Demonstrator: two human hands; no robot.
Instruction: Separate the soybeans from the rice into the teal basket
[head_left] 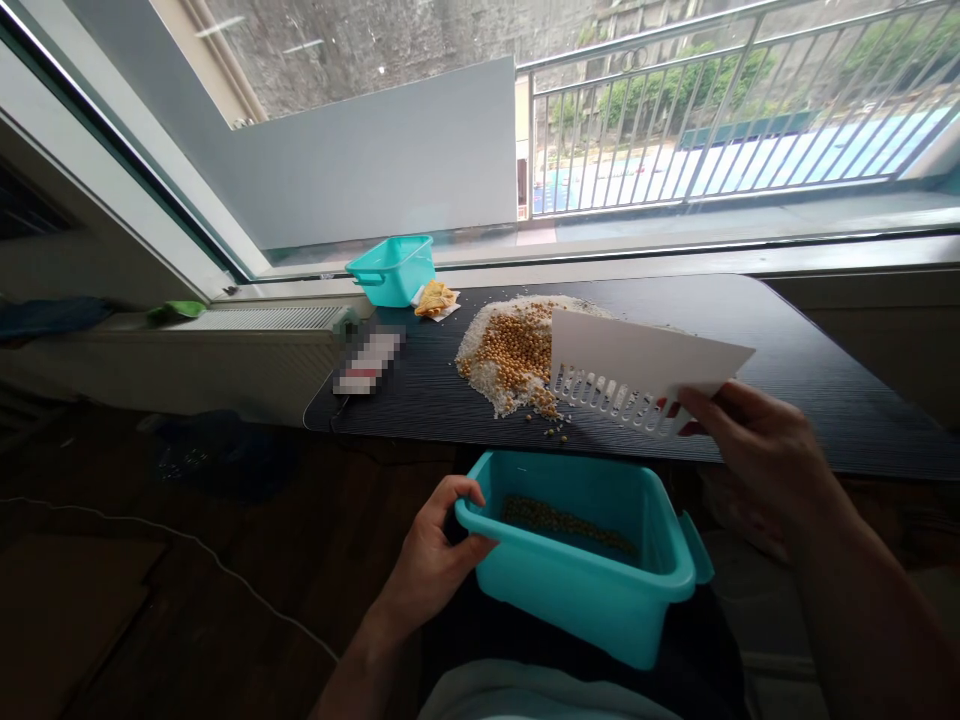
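Observation:
My left hand (442, 545) grips the left rim of a turquoise plastic bin (570, 590), thumb and fingers around the edge. Small greenish-brown grains (566, 522) lie on the bin's floor. In my right hand (757, 440) is a white slotted panel (645, 360), pinched at its right end and held above the front of the dark table. Behind its left edge spreads a pile of yellow soybeans (517, 345) mixed with white rice (480, 365). A few loose beans lie near the table's front edge. The panel hides the right part of the pile.
At the table's back left stand a second turquoise bin (397, 272) and a crumpled yellow cloth or wrapper (436, 299) on white paper. A blurred-out device with a cord (370, 362) lies on the dark table (795, 370). Window and radiator (262, 318) border it.

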